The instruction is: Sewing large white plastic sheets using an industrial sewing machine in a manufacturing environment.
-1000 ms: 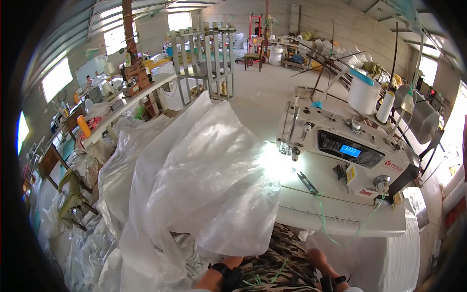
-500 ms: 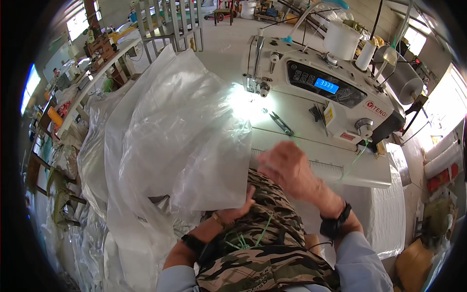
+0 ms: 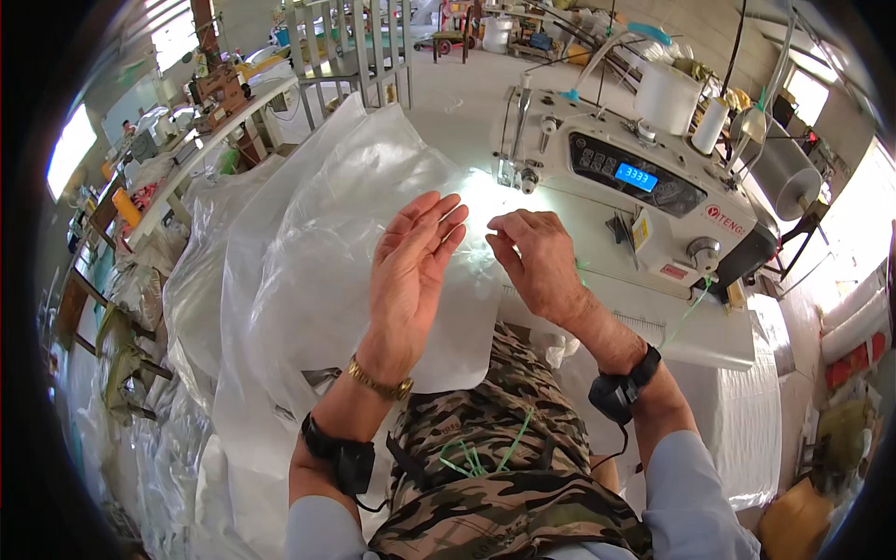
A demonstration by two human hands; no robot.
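Nearest, a camouflage apron (image 3: 504, 509) covers the lap, with loose green thread ends (image 3: 474, 464) lying on it. Just beyond, the translucent white plastic sheet (image 3: 308, 219) reaches from the apron's upper edge to the lit needle end of the machine and falls away leftward in loose folds.

The left hand (image 3: 409, 266) is raised in front of the sheet, fingers extended, nothing visible in them; contact with the sheet cannot be confirmed. The right hand (image 3: 541, 266) is at the sheet's right side, fingers bent toward the thumb; whether anything thin is pinched there cannot be told.

Assessment: the sheet appears light, limp and slick, likely to slide and to crease easily; the hanging folds may drag. The recommended hold is the near right edge, pinched between thumb and fingers, with a flat palm steadying the film.

Beyond the right hand, the sewing machine (image 3: 723, 205) stands on a pale surface (image 3: 714, 343). A white thread cone (image 3: 667, 98) stands behind it. Farther off is a grey metal frame (image 3: 359, 65).
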